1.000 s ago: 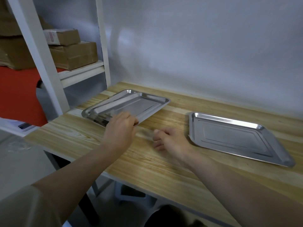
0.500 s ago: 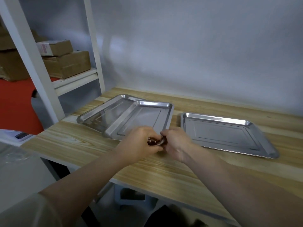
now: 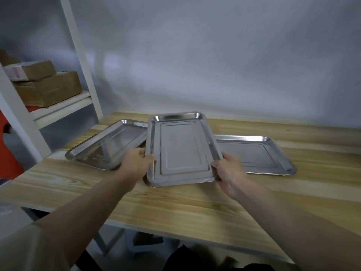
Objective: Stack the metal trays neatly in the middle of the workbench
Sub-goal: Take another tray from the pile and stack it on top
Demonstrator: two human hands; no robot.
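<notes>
Metal tray number one, the middle tray (image 3: 183, 149), is sitting in both hands right now, tipped up so its far end is lifting toward the wall and its near edge is hanging low just over the workbench (image 3: 175, 204). The left hand (image 3: 136, 165) is clamping the tray's left rim near the front corner, thumb lying on top of the rim and the rest of the fingers tucking underneath. The right hand (image 3: 227, 169) is doing the same on the right rim, thumb pressing on top, fingers curling under. So both hands are closed on that one tray, nothing spread out or loose.

Working outward from the middle tray: a second one, the left tray (image 3: 105, 151), is lying flat on the workbench just to its left, angled a bit, and the held tray's left edge is overlapping its right side from this view. I can't tell whether they're actually touching. A third, the right tray (image 3: 259, 155), is lying flat on the wood just right of the middle tray, and the held one is covering its near-left corner in the shot.

Further left of the middle tray, a white shelf unit (image 3: 78, 47) is standing by the bench end with two cardboard boxes (image 3: 45, 85) stacking up on one shelf. Behind the middle tray a plain grey wall (image 3: 214, 55) is running the length of the bench. Both forearms are reaching in from the bottom, bare.
</notes>
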